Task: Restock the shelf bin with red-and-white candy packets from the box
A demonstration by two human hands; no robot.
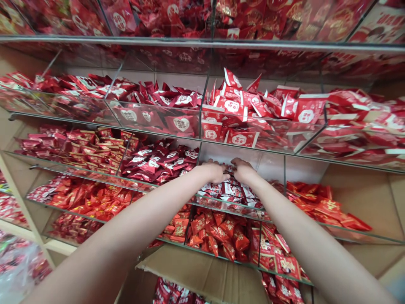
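Red sweet packets fill glass-fronted shelf compartments from top to bottom of the display. Both bare arms reach up into one middle compartment. The left hand (214,172) and the right hand (243,170) sit side by side, nearly touching, knuckles up, on a heap of red-and-white packets (228,190). Their fingers curl down into the heap and are hidden behind the backs of the hands, so I cannot tell whether either one is clenched on a packet or merely resting loose. That heap lies in the compartment straight ahead of the person, behind a clear glass front edge (230,206).

At nine o'clock from the hands, the neighbouring compartment holds dark red packets (160,162) with white round labels. At twelve o'clock, one shelf up, lie flat red packets with white ends (240,112). At three o'clock sit orange-red packets (325,207), well apart from the hands. At six o'clock, one shelf down, are bright red packets with gold print (221,234), and below them a brown cardboard box flap (202,274) juts out.
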